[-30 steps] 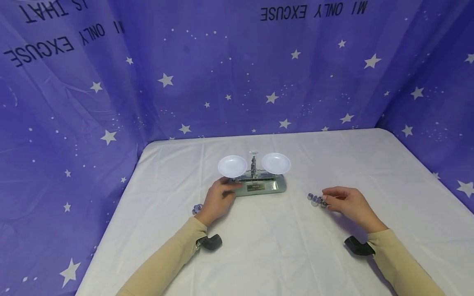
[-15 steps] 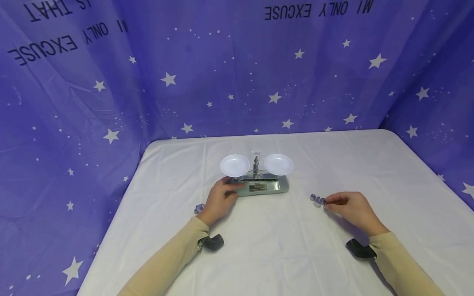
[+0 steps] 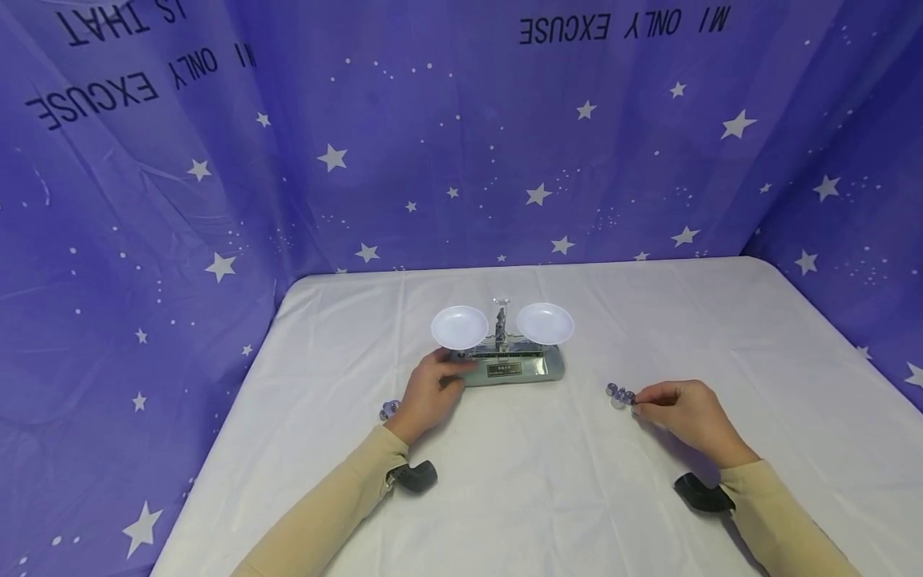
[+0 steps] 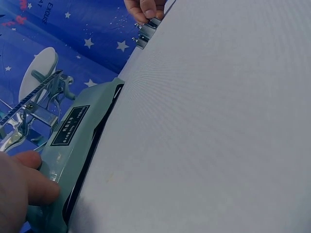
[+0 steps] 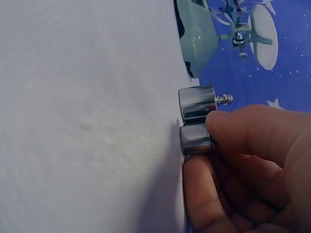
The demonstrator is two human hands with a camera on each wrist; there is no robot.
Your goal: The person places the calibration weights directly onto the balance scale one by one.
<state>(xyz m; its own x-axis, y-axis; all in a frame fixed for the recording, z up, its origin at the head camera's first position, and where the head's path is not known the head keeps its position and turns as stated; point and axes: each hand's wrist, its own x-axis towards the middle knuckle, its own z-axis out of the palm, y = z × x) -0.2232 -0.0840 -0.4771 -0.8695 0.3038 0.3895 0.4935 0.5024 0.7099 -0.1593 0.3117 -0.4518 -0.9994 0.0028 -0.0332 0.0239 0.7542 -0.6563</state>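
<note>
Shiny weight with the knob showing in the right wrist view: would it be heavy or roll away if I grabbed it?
The weight is probably heavy for its size, since it looks metal. Its smooth, shiny side may feel slippery, though the knob might help. Standing upright, it likely won't roll unless tipped onto its round side.

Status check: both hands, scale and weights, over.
Left hand holding the scale at its left end. Right hand pinching a small metal weight. Bigger weight close alongside, might crowd the fingers.
</note>
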